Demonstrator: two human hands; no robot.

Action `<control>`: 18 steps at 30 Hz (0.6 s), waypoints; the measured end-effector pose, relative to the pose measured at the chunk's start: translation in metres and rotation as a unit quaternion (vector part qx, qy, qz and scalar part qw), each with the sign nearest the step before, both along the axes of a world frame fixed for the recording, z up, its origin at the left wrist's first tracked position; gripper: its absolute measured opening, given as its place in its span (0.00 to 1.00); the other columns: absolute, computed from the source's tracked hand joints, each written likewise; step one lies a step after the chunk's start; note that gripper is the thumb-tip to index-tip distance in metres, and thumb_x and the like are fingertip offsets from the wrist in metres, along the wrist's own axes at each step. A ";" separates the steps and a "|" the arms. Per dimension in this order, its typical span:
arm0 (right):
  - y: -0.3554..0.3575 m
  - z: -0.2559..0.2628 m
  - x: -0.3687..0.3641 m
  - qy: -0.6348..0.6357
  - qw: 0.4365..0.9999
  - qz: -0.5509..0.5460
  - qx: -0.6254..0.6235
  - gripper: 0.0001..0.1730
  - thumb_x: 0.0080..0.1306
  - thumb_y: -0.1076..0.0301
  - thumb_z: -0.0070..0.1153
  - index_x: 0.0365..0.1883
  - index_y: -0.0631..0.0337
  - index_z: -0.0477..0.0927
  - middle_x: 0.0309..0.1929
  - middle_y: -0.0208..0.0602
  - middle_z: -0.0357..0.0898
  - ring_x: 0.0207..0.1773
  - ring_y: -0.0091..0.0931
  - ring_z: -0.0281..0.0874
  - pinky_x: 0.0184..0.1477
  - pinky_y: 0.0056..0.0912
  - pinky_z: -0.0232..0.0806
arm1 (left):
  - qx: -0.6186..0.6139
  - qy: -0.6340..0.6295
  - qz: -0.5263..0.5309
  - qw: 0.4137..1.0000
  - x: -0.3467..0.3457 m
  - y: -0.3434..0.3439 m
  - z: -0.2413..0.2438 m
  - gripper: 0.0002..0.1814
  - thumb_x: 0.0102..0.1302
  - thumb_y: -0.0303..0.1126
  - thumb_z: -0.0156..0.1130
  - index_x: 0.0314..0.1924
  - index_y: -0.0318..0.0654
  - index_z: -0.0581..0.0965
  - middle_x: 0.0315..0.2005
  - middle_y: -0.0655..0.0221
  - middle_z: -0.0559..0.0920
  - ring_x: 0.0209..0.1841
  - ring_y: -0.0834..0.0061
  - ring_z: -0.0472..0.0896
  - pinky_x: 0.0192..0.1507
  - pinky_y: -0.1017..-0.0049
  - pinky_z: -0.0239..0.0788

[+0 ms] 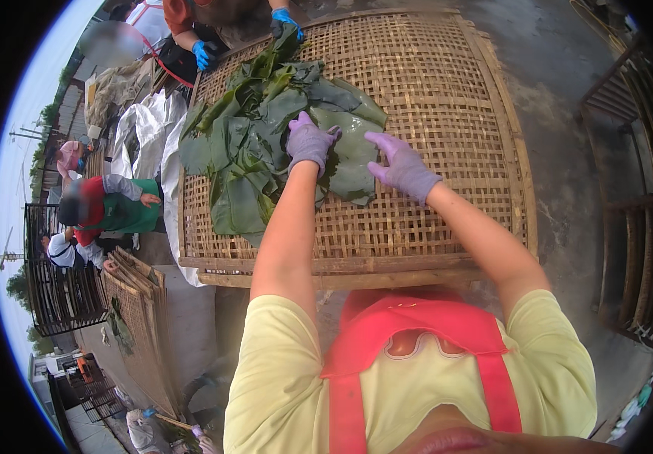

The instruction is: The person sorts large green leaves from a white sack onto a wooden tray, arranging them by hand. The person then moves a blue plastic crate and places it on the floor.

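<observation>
A heap of wet, dark green kelp sheets (261,130) lies on the left part of a woven bamboo drying rack (434,85). My left hand (310,142), in a purple-grey coated glove, rests on the right side of the heap with its thumb spread from the fingers. One broad, flat kelp sheet (354,150) stretches between my two hands. At that sheet's right edge is my right hand (403,163), gloved alike, thumb and fingers apart and nothing visible between them. Whether its fingertips touch the sheet is hard to tell.
Across the rack, a co-worker's blue-gloved hands (204,55) are near its far edge, one at the kelp. White plastic sheeting (147,133) hangs along the left side. More woven racks (139,318) stand at lower left. A metal frame (610,207) stands on the right.
</observation>
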State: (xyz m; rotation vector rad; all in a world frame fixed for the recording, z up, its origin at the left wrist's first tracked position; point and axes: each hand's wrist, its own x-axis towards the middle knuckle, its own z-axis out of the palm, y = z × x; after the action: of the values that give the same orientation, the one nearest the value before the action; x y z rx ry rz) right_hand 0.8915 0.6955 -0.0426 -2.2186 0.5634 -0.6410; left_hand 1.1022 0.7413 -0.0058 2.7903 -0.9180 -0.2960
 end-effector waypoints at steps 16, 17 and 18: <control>-0.080 0.057 0.040 0.017 0.923 0.078 0.375 0.20 0.68 0.57 0.56 0.48 0.64 0.77 0.43 0.27 0.80 0.42 0.16 0.75 0.49 0.22 0.69 | -0.448 0.222 -0.155 0.852 0.002 0.080 -0.057 0.52 0.43 0.30 0.79 0.68 0.37 0.59 0.61 0.54 0.66 0.61 0.62 0.69 0.54 0.68 0.74; -0.061 0.080 0.020 -0.004 0.916 0.076 0.393 0.19 0.68 0.57 0.56 0.48 0.63 0.77 0.43 0.27 0.80 0.42 0.16 0.75 0.49 0.22 0.69 | -0.442 0.116 -0.204 0.866 0.006 0.075 -0.062 0.55 0.43 0.24 0.79 0.69 0.32 0.56 0.63 0.54 0.62 0.63 0.64 0.66 0.56 0.71 0.74; -0.048 0.094 0.001 -0.027 0.909 0.071 0.411 0.18 0.68 0.57 0.56 0.48 0.62 0.77 0.42 0.26 0.79 0.42 0.16 0.74 0.49 0.21 0.69 | -0.468 0.222 -0.188 0.834 -0.008 0.062 -0.048 0.54 0.44 0.23 0.77 0.70 0.33 0.55 0.65 0.55 0.62 0.63 0.66 0.66 0.55 0.72 0.74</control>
State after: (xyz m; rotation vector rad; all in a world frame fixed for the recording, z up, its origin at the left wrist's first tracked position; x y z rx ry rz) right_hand 0.8922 0.6471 0.0511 -1.4210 0.5120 -0.2960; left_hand 1.0942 0.8034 -0.0538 1.5508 -1.0829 -0.3888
